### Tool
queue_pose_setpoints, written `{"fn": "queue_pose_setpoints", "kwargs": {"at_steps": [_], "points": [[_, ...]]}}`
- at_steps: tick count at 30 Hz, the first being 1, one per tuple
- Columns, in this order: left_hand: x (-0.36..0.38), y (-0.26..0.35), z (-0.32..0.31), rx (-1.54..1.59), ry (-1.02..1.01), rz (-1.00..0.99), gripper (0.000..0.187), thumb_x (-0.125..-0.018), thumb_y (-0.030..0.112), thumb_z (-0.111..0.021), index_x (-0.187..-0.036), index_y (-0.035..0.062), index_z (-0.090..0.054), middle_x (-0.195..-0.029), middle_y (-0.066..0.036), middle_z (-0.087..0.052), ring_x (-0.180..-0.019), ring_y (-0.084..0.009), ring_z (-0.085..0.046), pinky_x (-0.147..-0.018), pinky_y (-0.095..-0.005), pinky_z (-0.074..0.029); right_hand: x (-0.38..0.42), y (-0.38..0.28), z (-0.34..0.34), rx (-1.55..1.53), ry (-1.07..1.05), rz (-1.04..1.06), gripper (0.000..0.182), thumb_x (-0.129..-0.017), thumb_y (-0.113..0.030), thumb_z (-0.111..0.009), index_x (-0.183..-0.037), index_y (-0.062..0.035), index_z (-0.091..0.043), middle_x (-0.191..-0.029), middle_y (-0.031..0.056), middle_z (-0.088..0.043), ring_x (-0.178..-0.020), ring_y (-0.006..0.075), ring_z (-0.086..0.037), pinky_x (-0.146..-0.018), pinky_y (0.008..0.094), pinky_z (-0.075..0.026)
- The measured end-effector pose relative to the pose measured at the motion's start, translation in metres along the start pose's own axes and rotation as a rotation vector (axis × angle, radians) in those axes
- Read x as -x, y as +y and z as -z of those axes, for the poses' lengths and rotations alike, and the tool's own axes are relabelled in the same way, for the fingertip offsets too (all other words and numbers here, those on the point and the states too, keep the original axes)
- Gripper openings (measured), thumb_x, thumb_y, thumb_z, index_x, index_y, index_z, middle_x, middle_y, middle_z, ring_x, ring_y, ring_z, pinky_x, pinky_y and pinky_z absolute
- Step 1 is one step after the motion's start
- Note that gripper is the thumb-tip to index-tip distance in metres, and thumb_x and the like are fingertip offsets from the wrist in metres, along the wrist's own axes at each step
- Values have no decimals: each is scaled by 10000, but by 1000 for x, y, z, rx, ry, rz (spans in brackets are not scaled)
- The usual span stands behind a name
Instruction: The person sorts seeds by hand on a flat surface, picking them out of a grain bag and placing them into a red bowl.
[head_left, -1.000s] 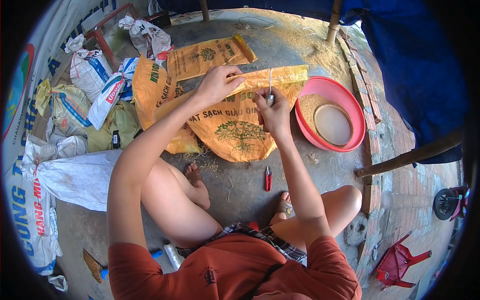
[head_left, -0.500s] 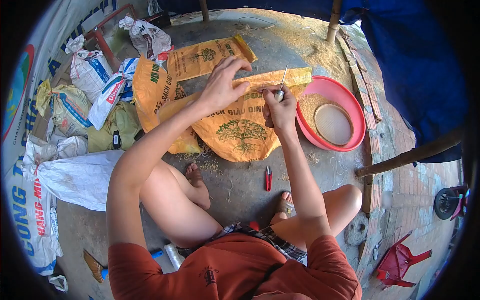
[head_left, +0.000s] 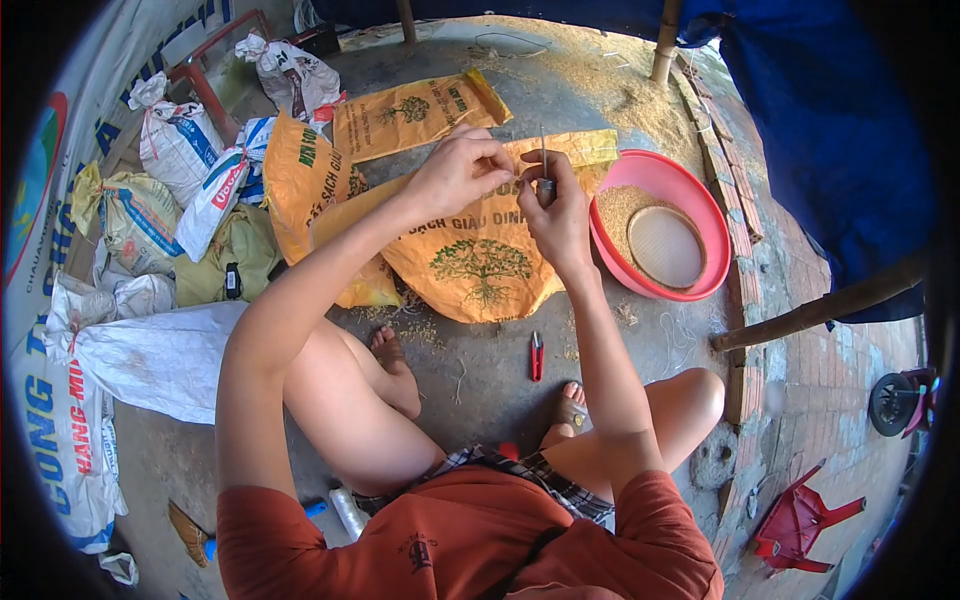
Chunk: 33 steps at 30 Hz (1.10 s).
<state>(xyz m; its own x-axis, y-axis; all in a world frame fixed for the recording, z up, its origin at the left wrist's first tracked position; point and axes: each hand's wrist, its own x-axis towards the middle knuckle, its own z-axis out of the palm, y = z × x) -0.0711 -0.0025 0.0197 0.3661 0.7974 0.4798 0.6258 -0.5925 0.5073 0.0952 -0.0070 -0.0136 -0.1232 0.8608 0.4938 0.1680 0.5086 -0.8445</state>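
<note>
An orange sack (head_left: 482,262) with a printed tree lies in front of me, its upper edge under both hands. My right hand (head_left: 558,212) is closed round a thin metal spike tool (head_left: 546,187), whose shaft points up and away. Just left of it, my left hand (head_left: 462,172) has thumb and fingertips pinched together over the sack's edge; what they hold is too small to make out. Red-handled snips (head_left: 537,357) lie on the ground below the sack.
A pink basin (head_left: 712,240) with grain and a round sieve (head_left: 667,248) stands at the right. Filled sacks (head_left: 180,140) crowd the left. Another orange sack (head_left: 405,112) lies beyond my hands. A bamboo pole (head_left: 820,312) and red stool (head_left: 806,520) are at the right.
My left hand has gone from spread fingers to a pinch and moved slightly toward my right hand. The spike has swung more upright, and the sack's upper edge has shifted slightly left.
</note>
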Motion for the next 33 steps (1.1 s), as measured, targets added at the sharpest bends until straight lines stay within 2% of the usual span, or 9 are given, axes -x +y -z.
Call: {"fn": "queue_pose_setpoints", "kwargs": {"at_steps": [4,9,11,13,16,19,22,25,33], "points": [[5,8,-4,-180,233,-154,111,-773,135,-632,-819,35,-616,-710,-60,-530,-788,-227,-502,-747,-347,-392,1,9,-3,112,43,-4,186,-775,-61,-603,-946,-5,-553,-653,115,-582,-532,168,-535,-528,294,-427],[17,19,1,0,125,221,102,-806,100,-611,-837,2,-610,-685,-47,-584,-507,-86,-487,-496,-258,-405,7,27,-10,368,78,-43,192,-757,-127,-659,-875,6,-587,-567,138,-563,-496,255,-559,-506,342,-434],[19,9,-4,95,152,187,102,-802,87,-605,-847,-4,-605,-698,-69,-617,-524,-106,-542,-489,-264,-428,9,35,-14,370,88,1,204,-765,-158,-678,-854,10,-602,-518,49,-492,-462,91,-426,-444,274,-361],[23,2,-6,188,182,155,104,-798,74,-599,-858,-11,-601,-710,-91,-649,-541,-126,-598,-483,-270,-451,8,40,-17,319,88,-31,179,-770,-150,-671,-820,10,-605,-510,42,-498,-451,87,-420,-437,267,-357],[27,16,2,334,40,441,95,-799,61,-603,-846,-21,-606,-692,-56,-648,-563,-74,-585,-514,-236,-466,3,28,-12,224,96,-78,160,-757,-129,-660,-777,16,-594,-521,133,-532,-474,221,-552,-488,343,-421],[32,12,3,309,0,427,94,-825,44,-576,-882,-24,-607,-615,8,-582,-452,-22,-469,-436,-195,-379,-2,15,-5,188,69,-78,129,-791,-112,-628,-797,13,-596,-521,81,-542,-429,136,-508,-435,295,-395],[38,4,-1,205,-5,311,90,-815,40,-581,-878,-13,-618,-544,10,-538,-431,-16,-432,-407,-214,-334,-4,3,1,-347,-46,-331,130,-844,-131,-592,-850,-2,-598,-651,8,-596,-387,41,-432,-334,192,-331],[38,4,-2,38,29,130,84,-802,39,-590,-866,2,-629,-469,13,-473,-410,-18,-389,-398,-230,-291,-3,2,-1,-530,-150,-412,147,-839,-148,-607,-852,-2,-600,-669,19,-599,-387,38,-431,-320,188,-325],[35,8,-3,189,16,330,85,-818,47,-581,-879,-2,-616,-496,12,-517,-454,-19,-454,-439,-205,-361,5,12,-14,-387,-184,-426,162,-838,-153,-613,-841,8,-594,-626,8,-568,-377,38,-422,-316,193,-316]]}}
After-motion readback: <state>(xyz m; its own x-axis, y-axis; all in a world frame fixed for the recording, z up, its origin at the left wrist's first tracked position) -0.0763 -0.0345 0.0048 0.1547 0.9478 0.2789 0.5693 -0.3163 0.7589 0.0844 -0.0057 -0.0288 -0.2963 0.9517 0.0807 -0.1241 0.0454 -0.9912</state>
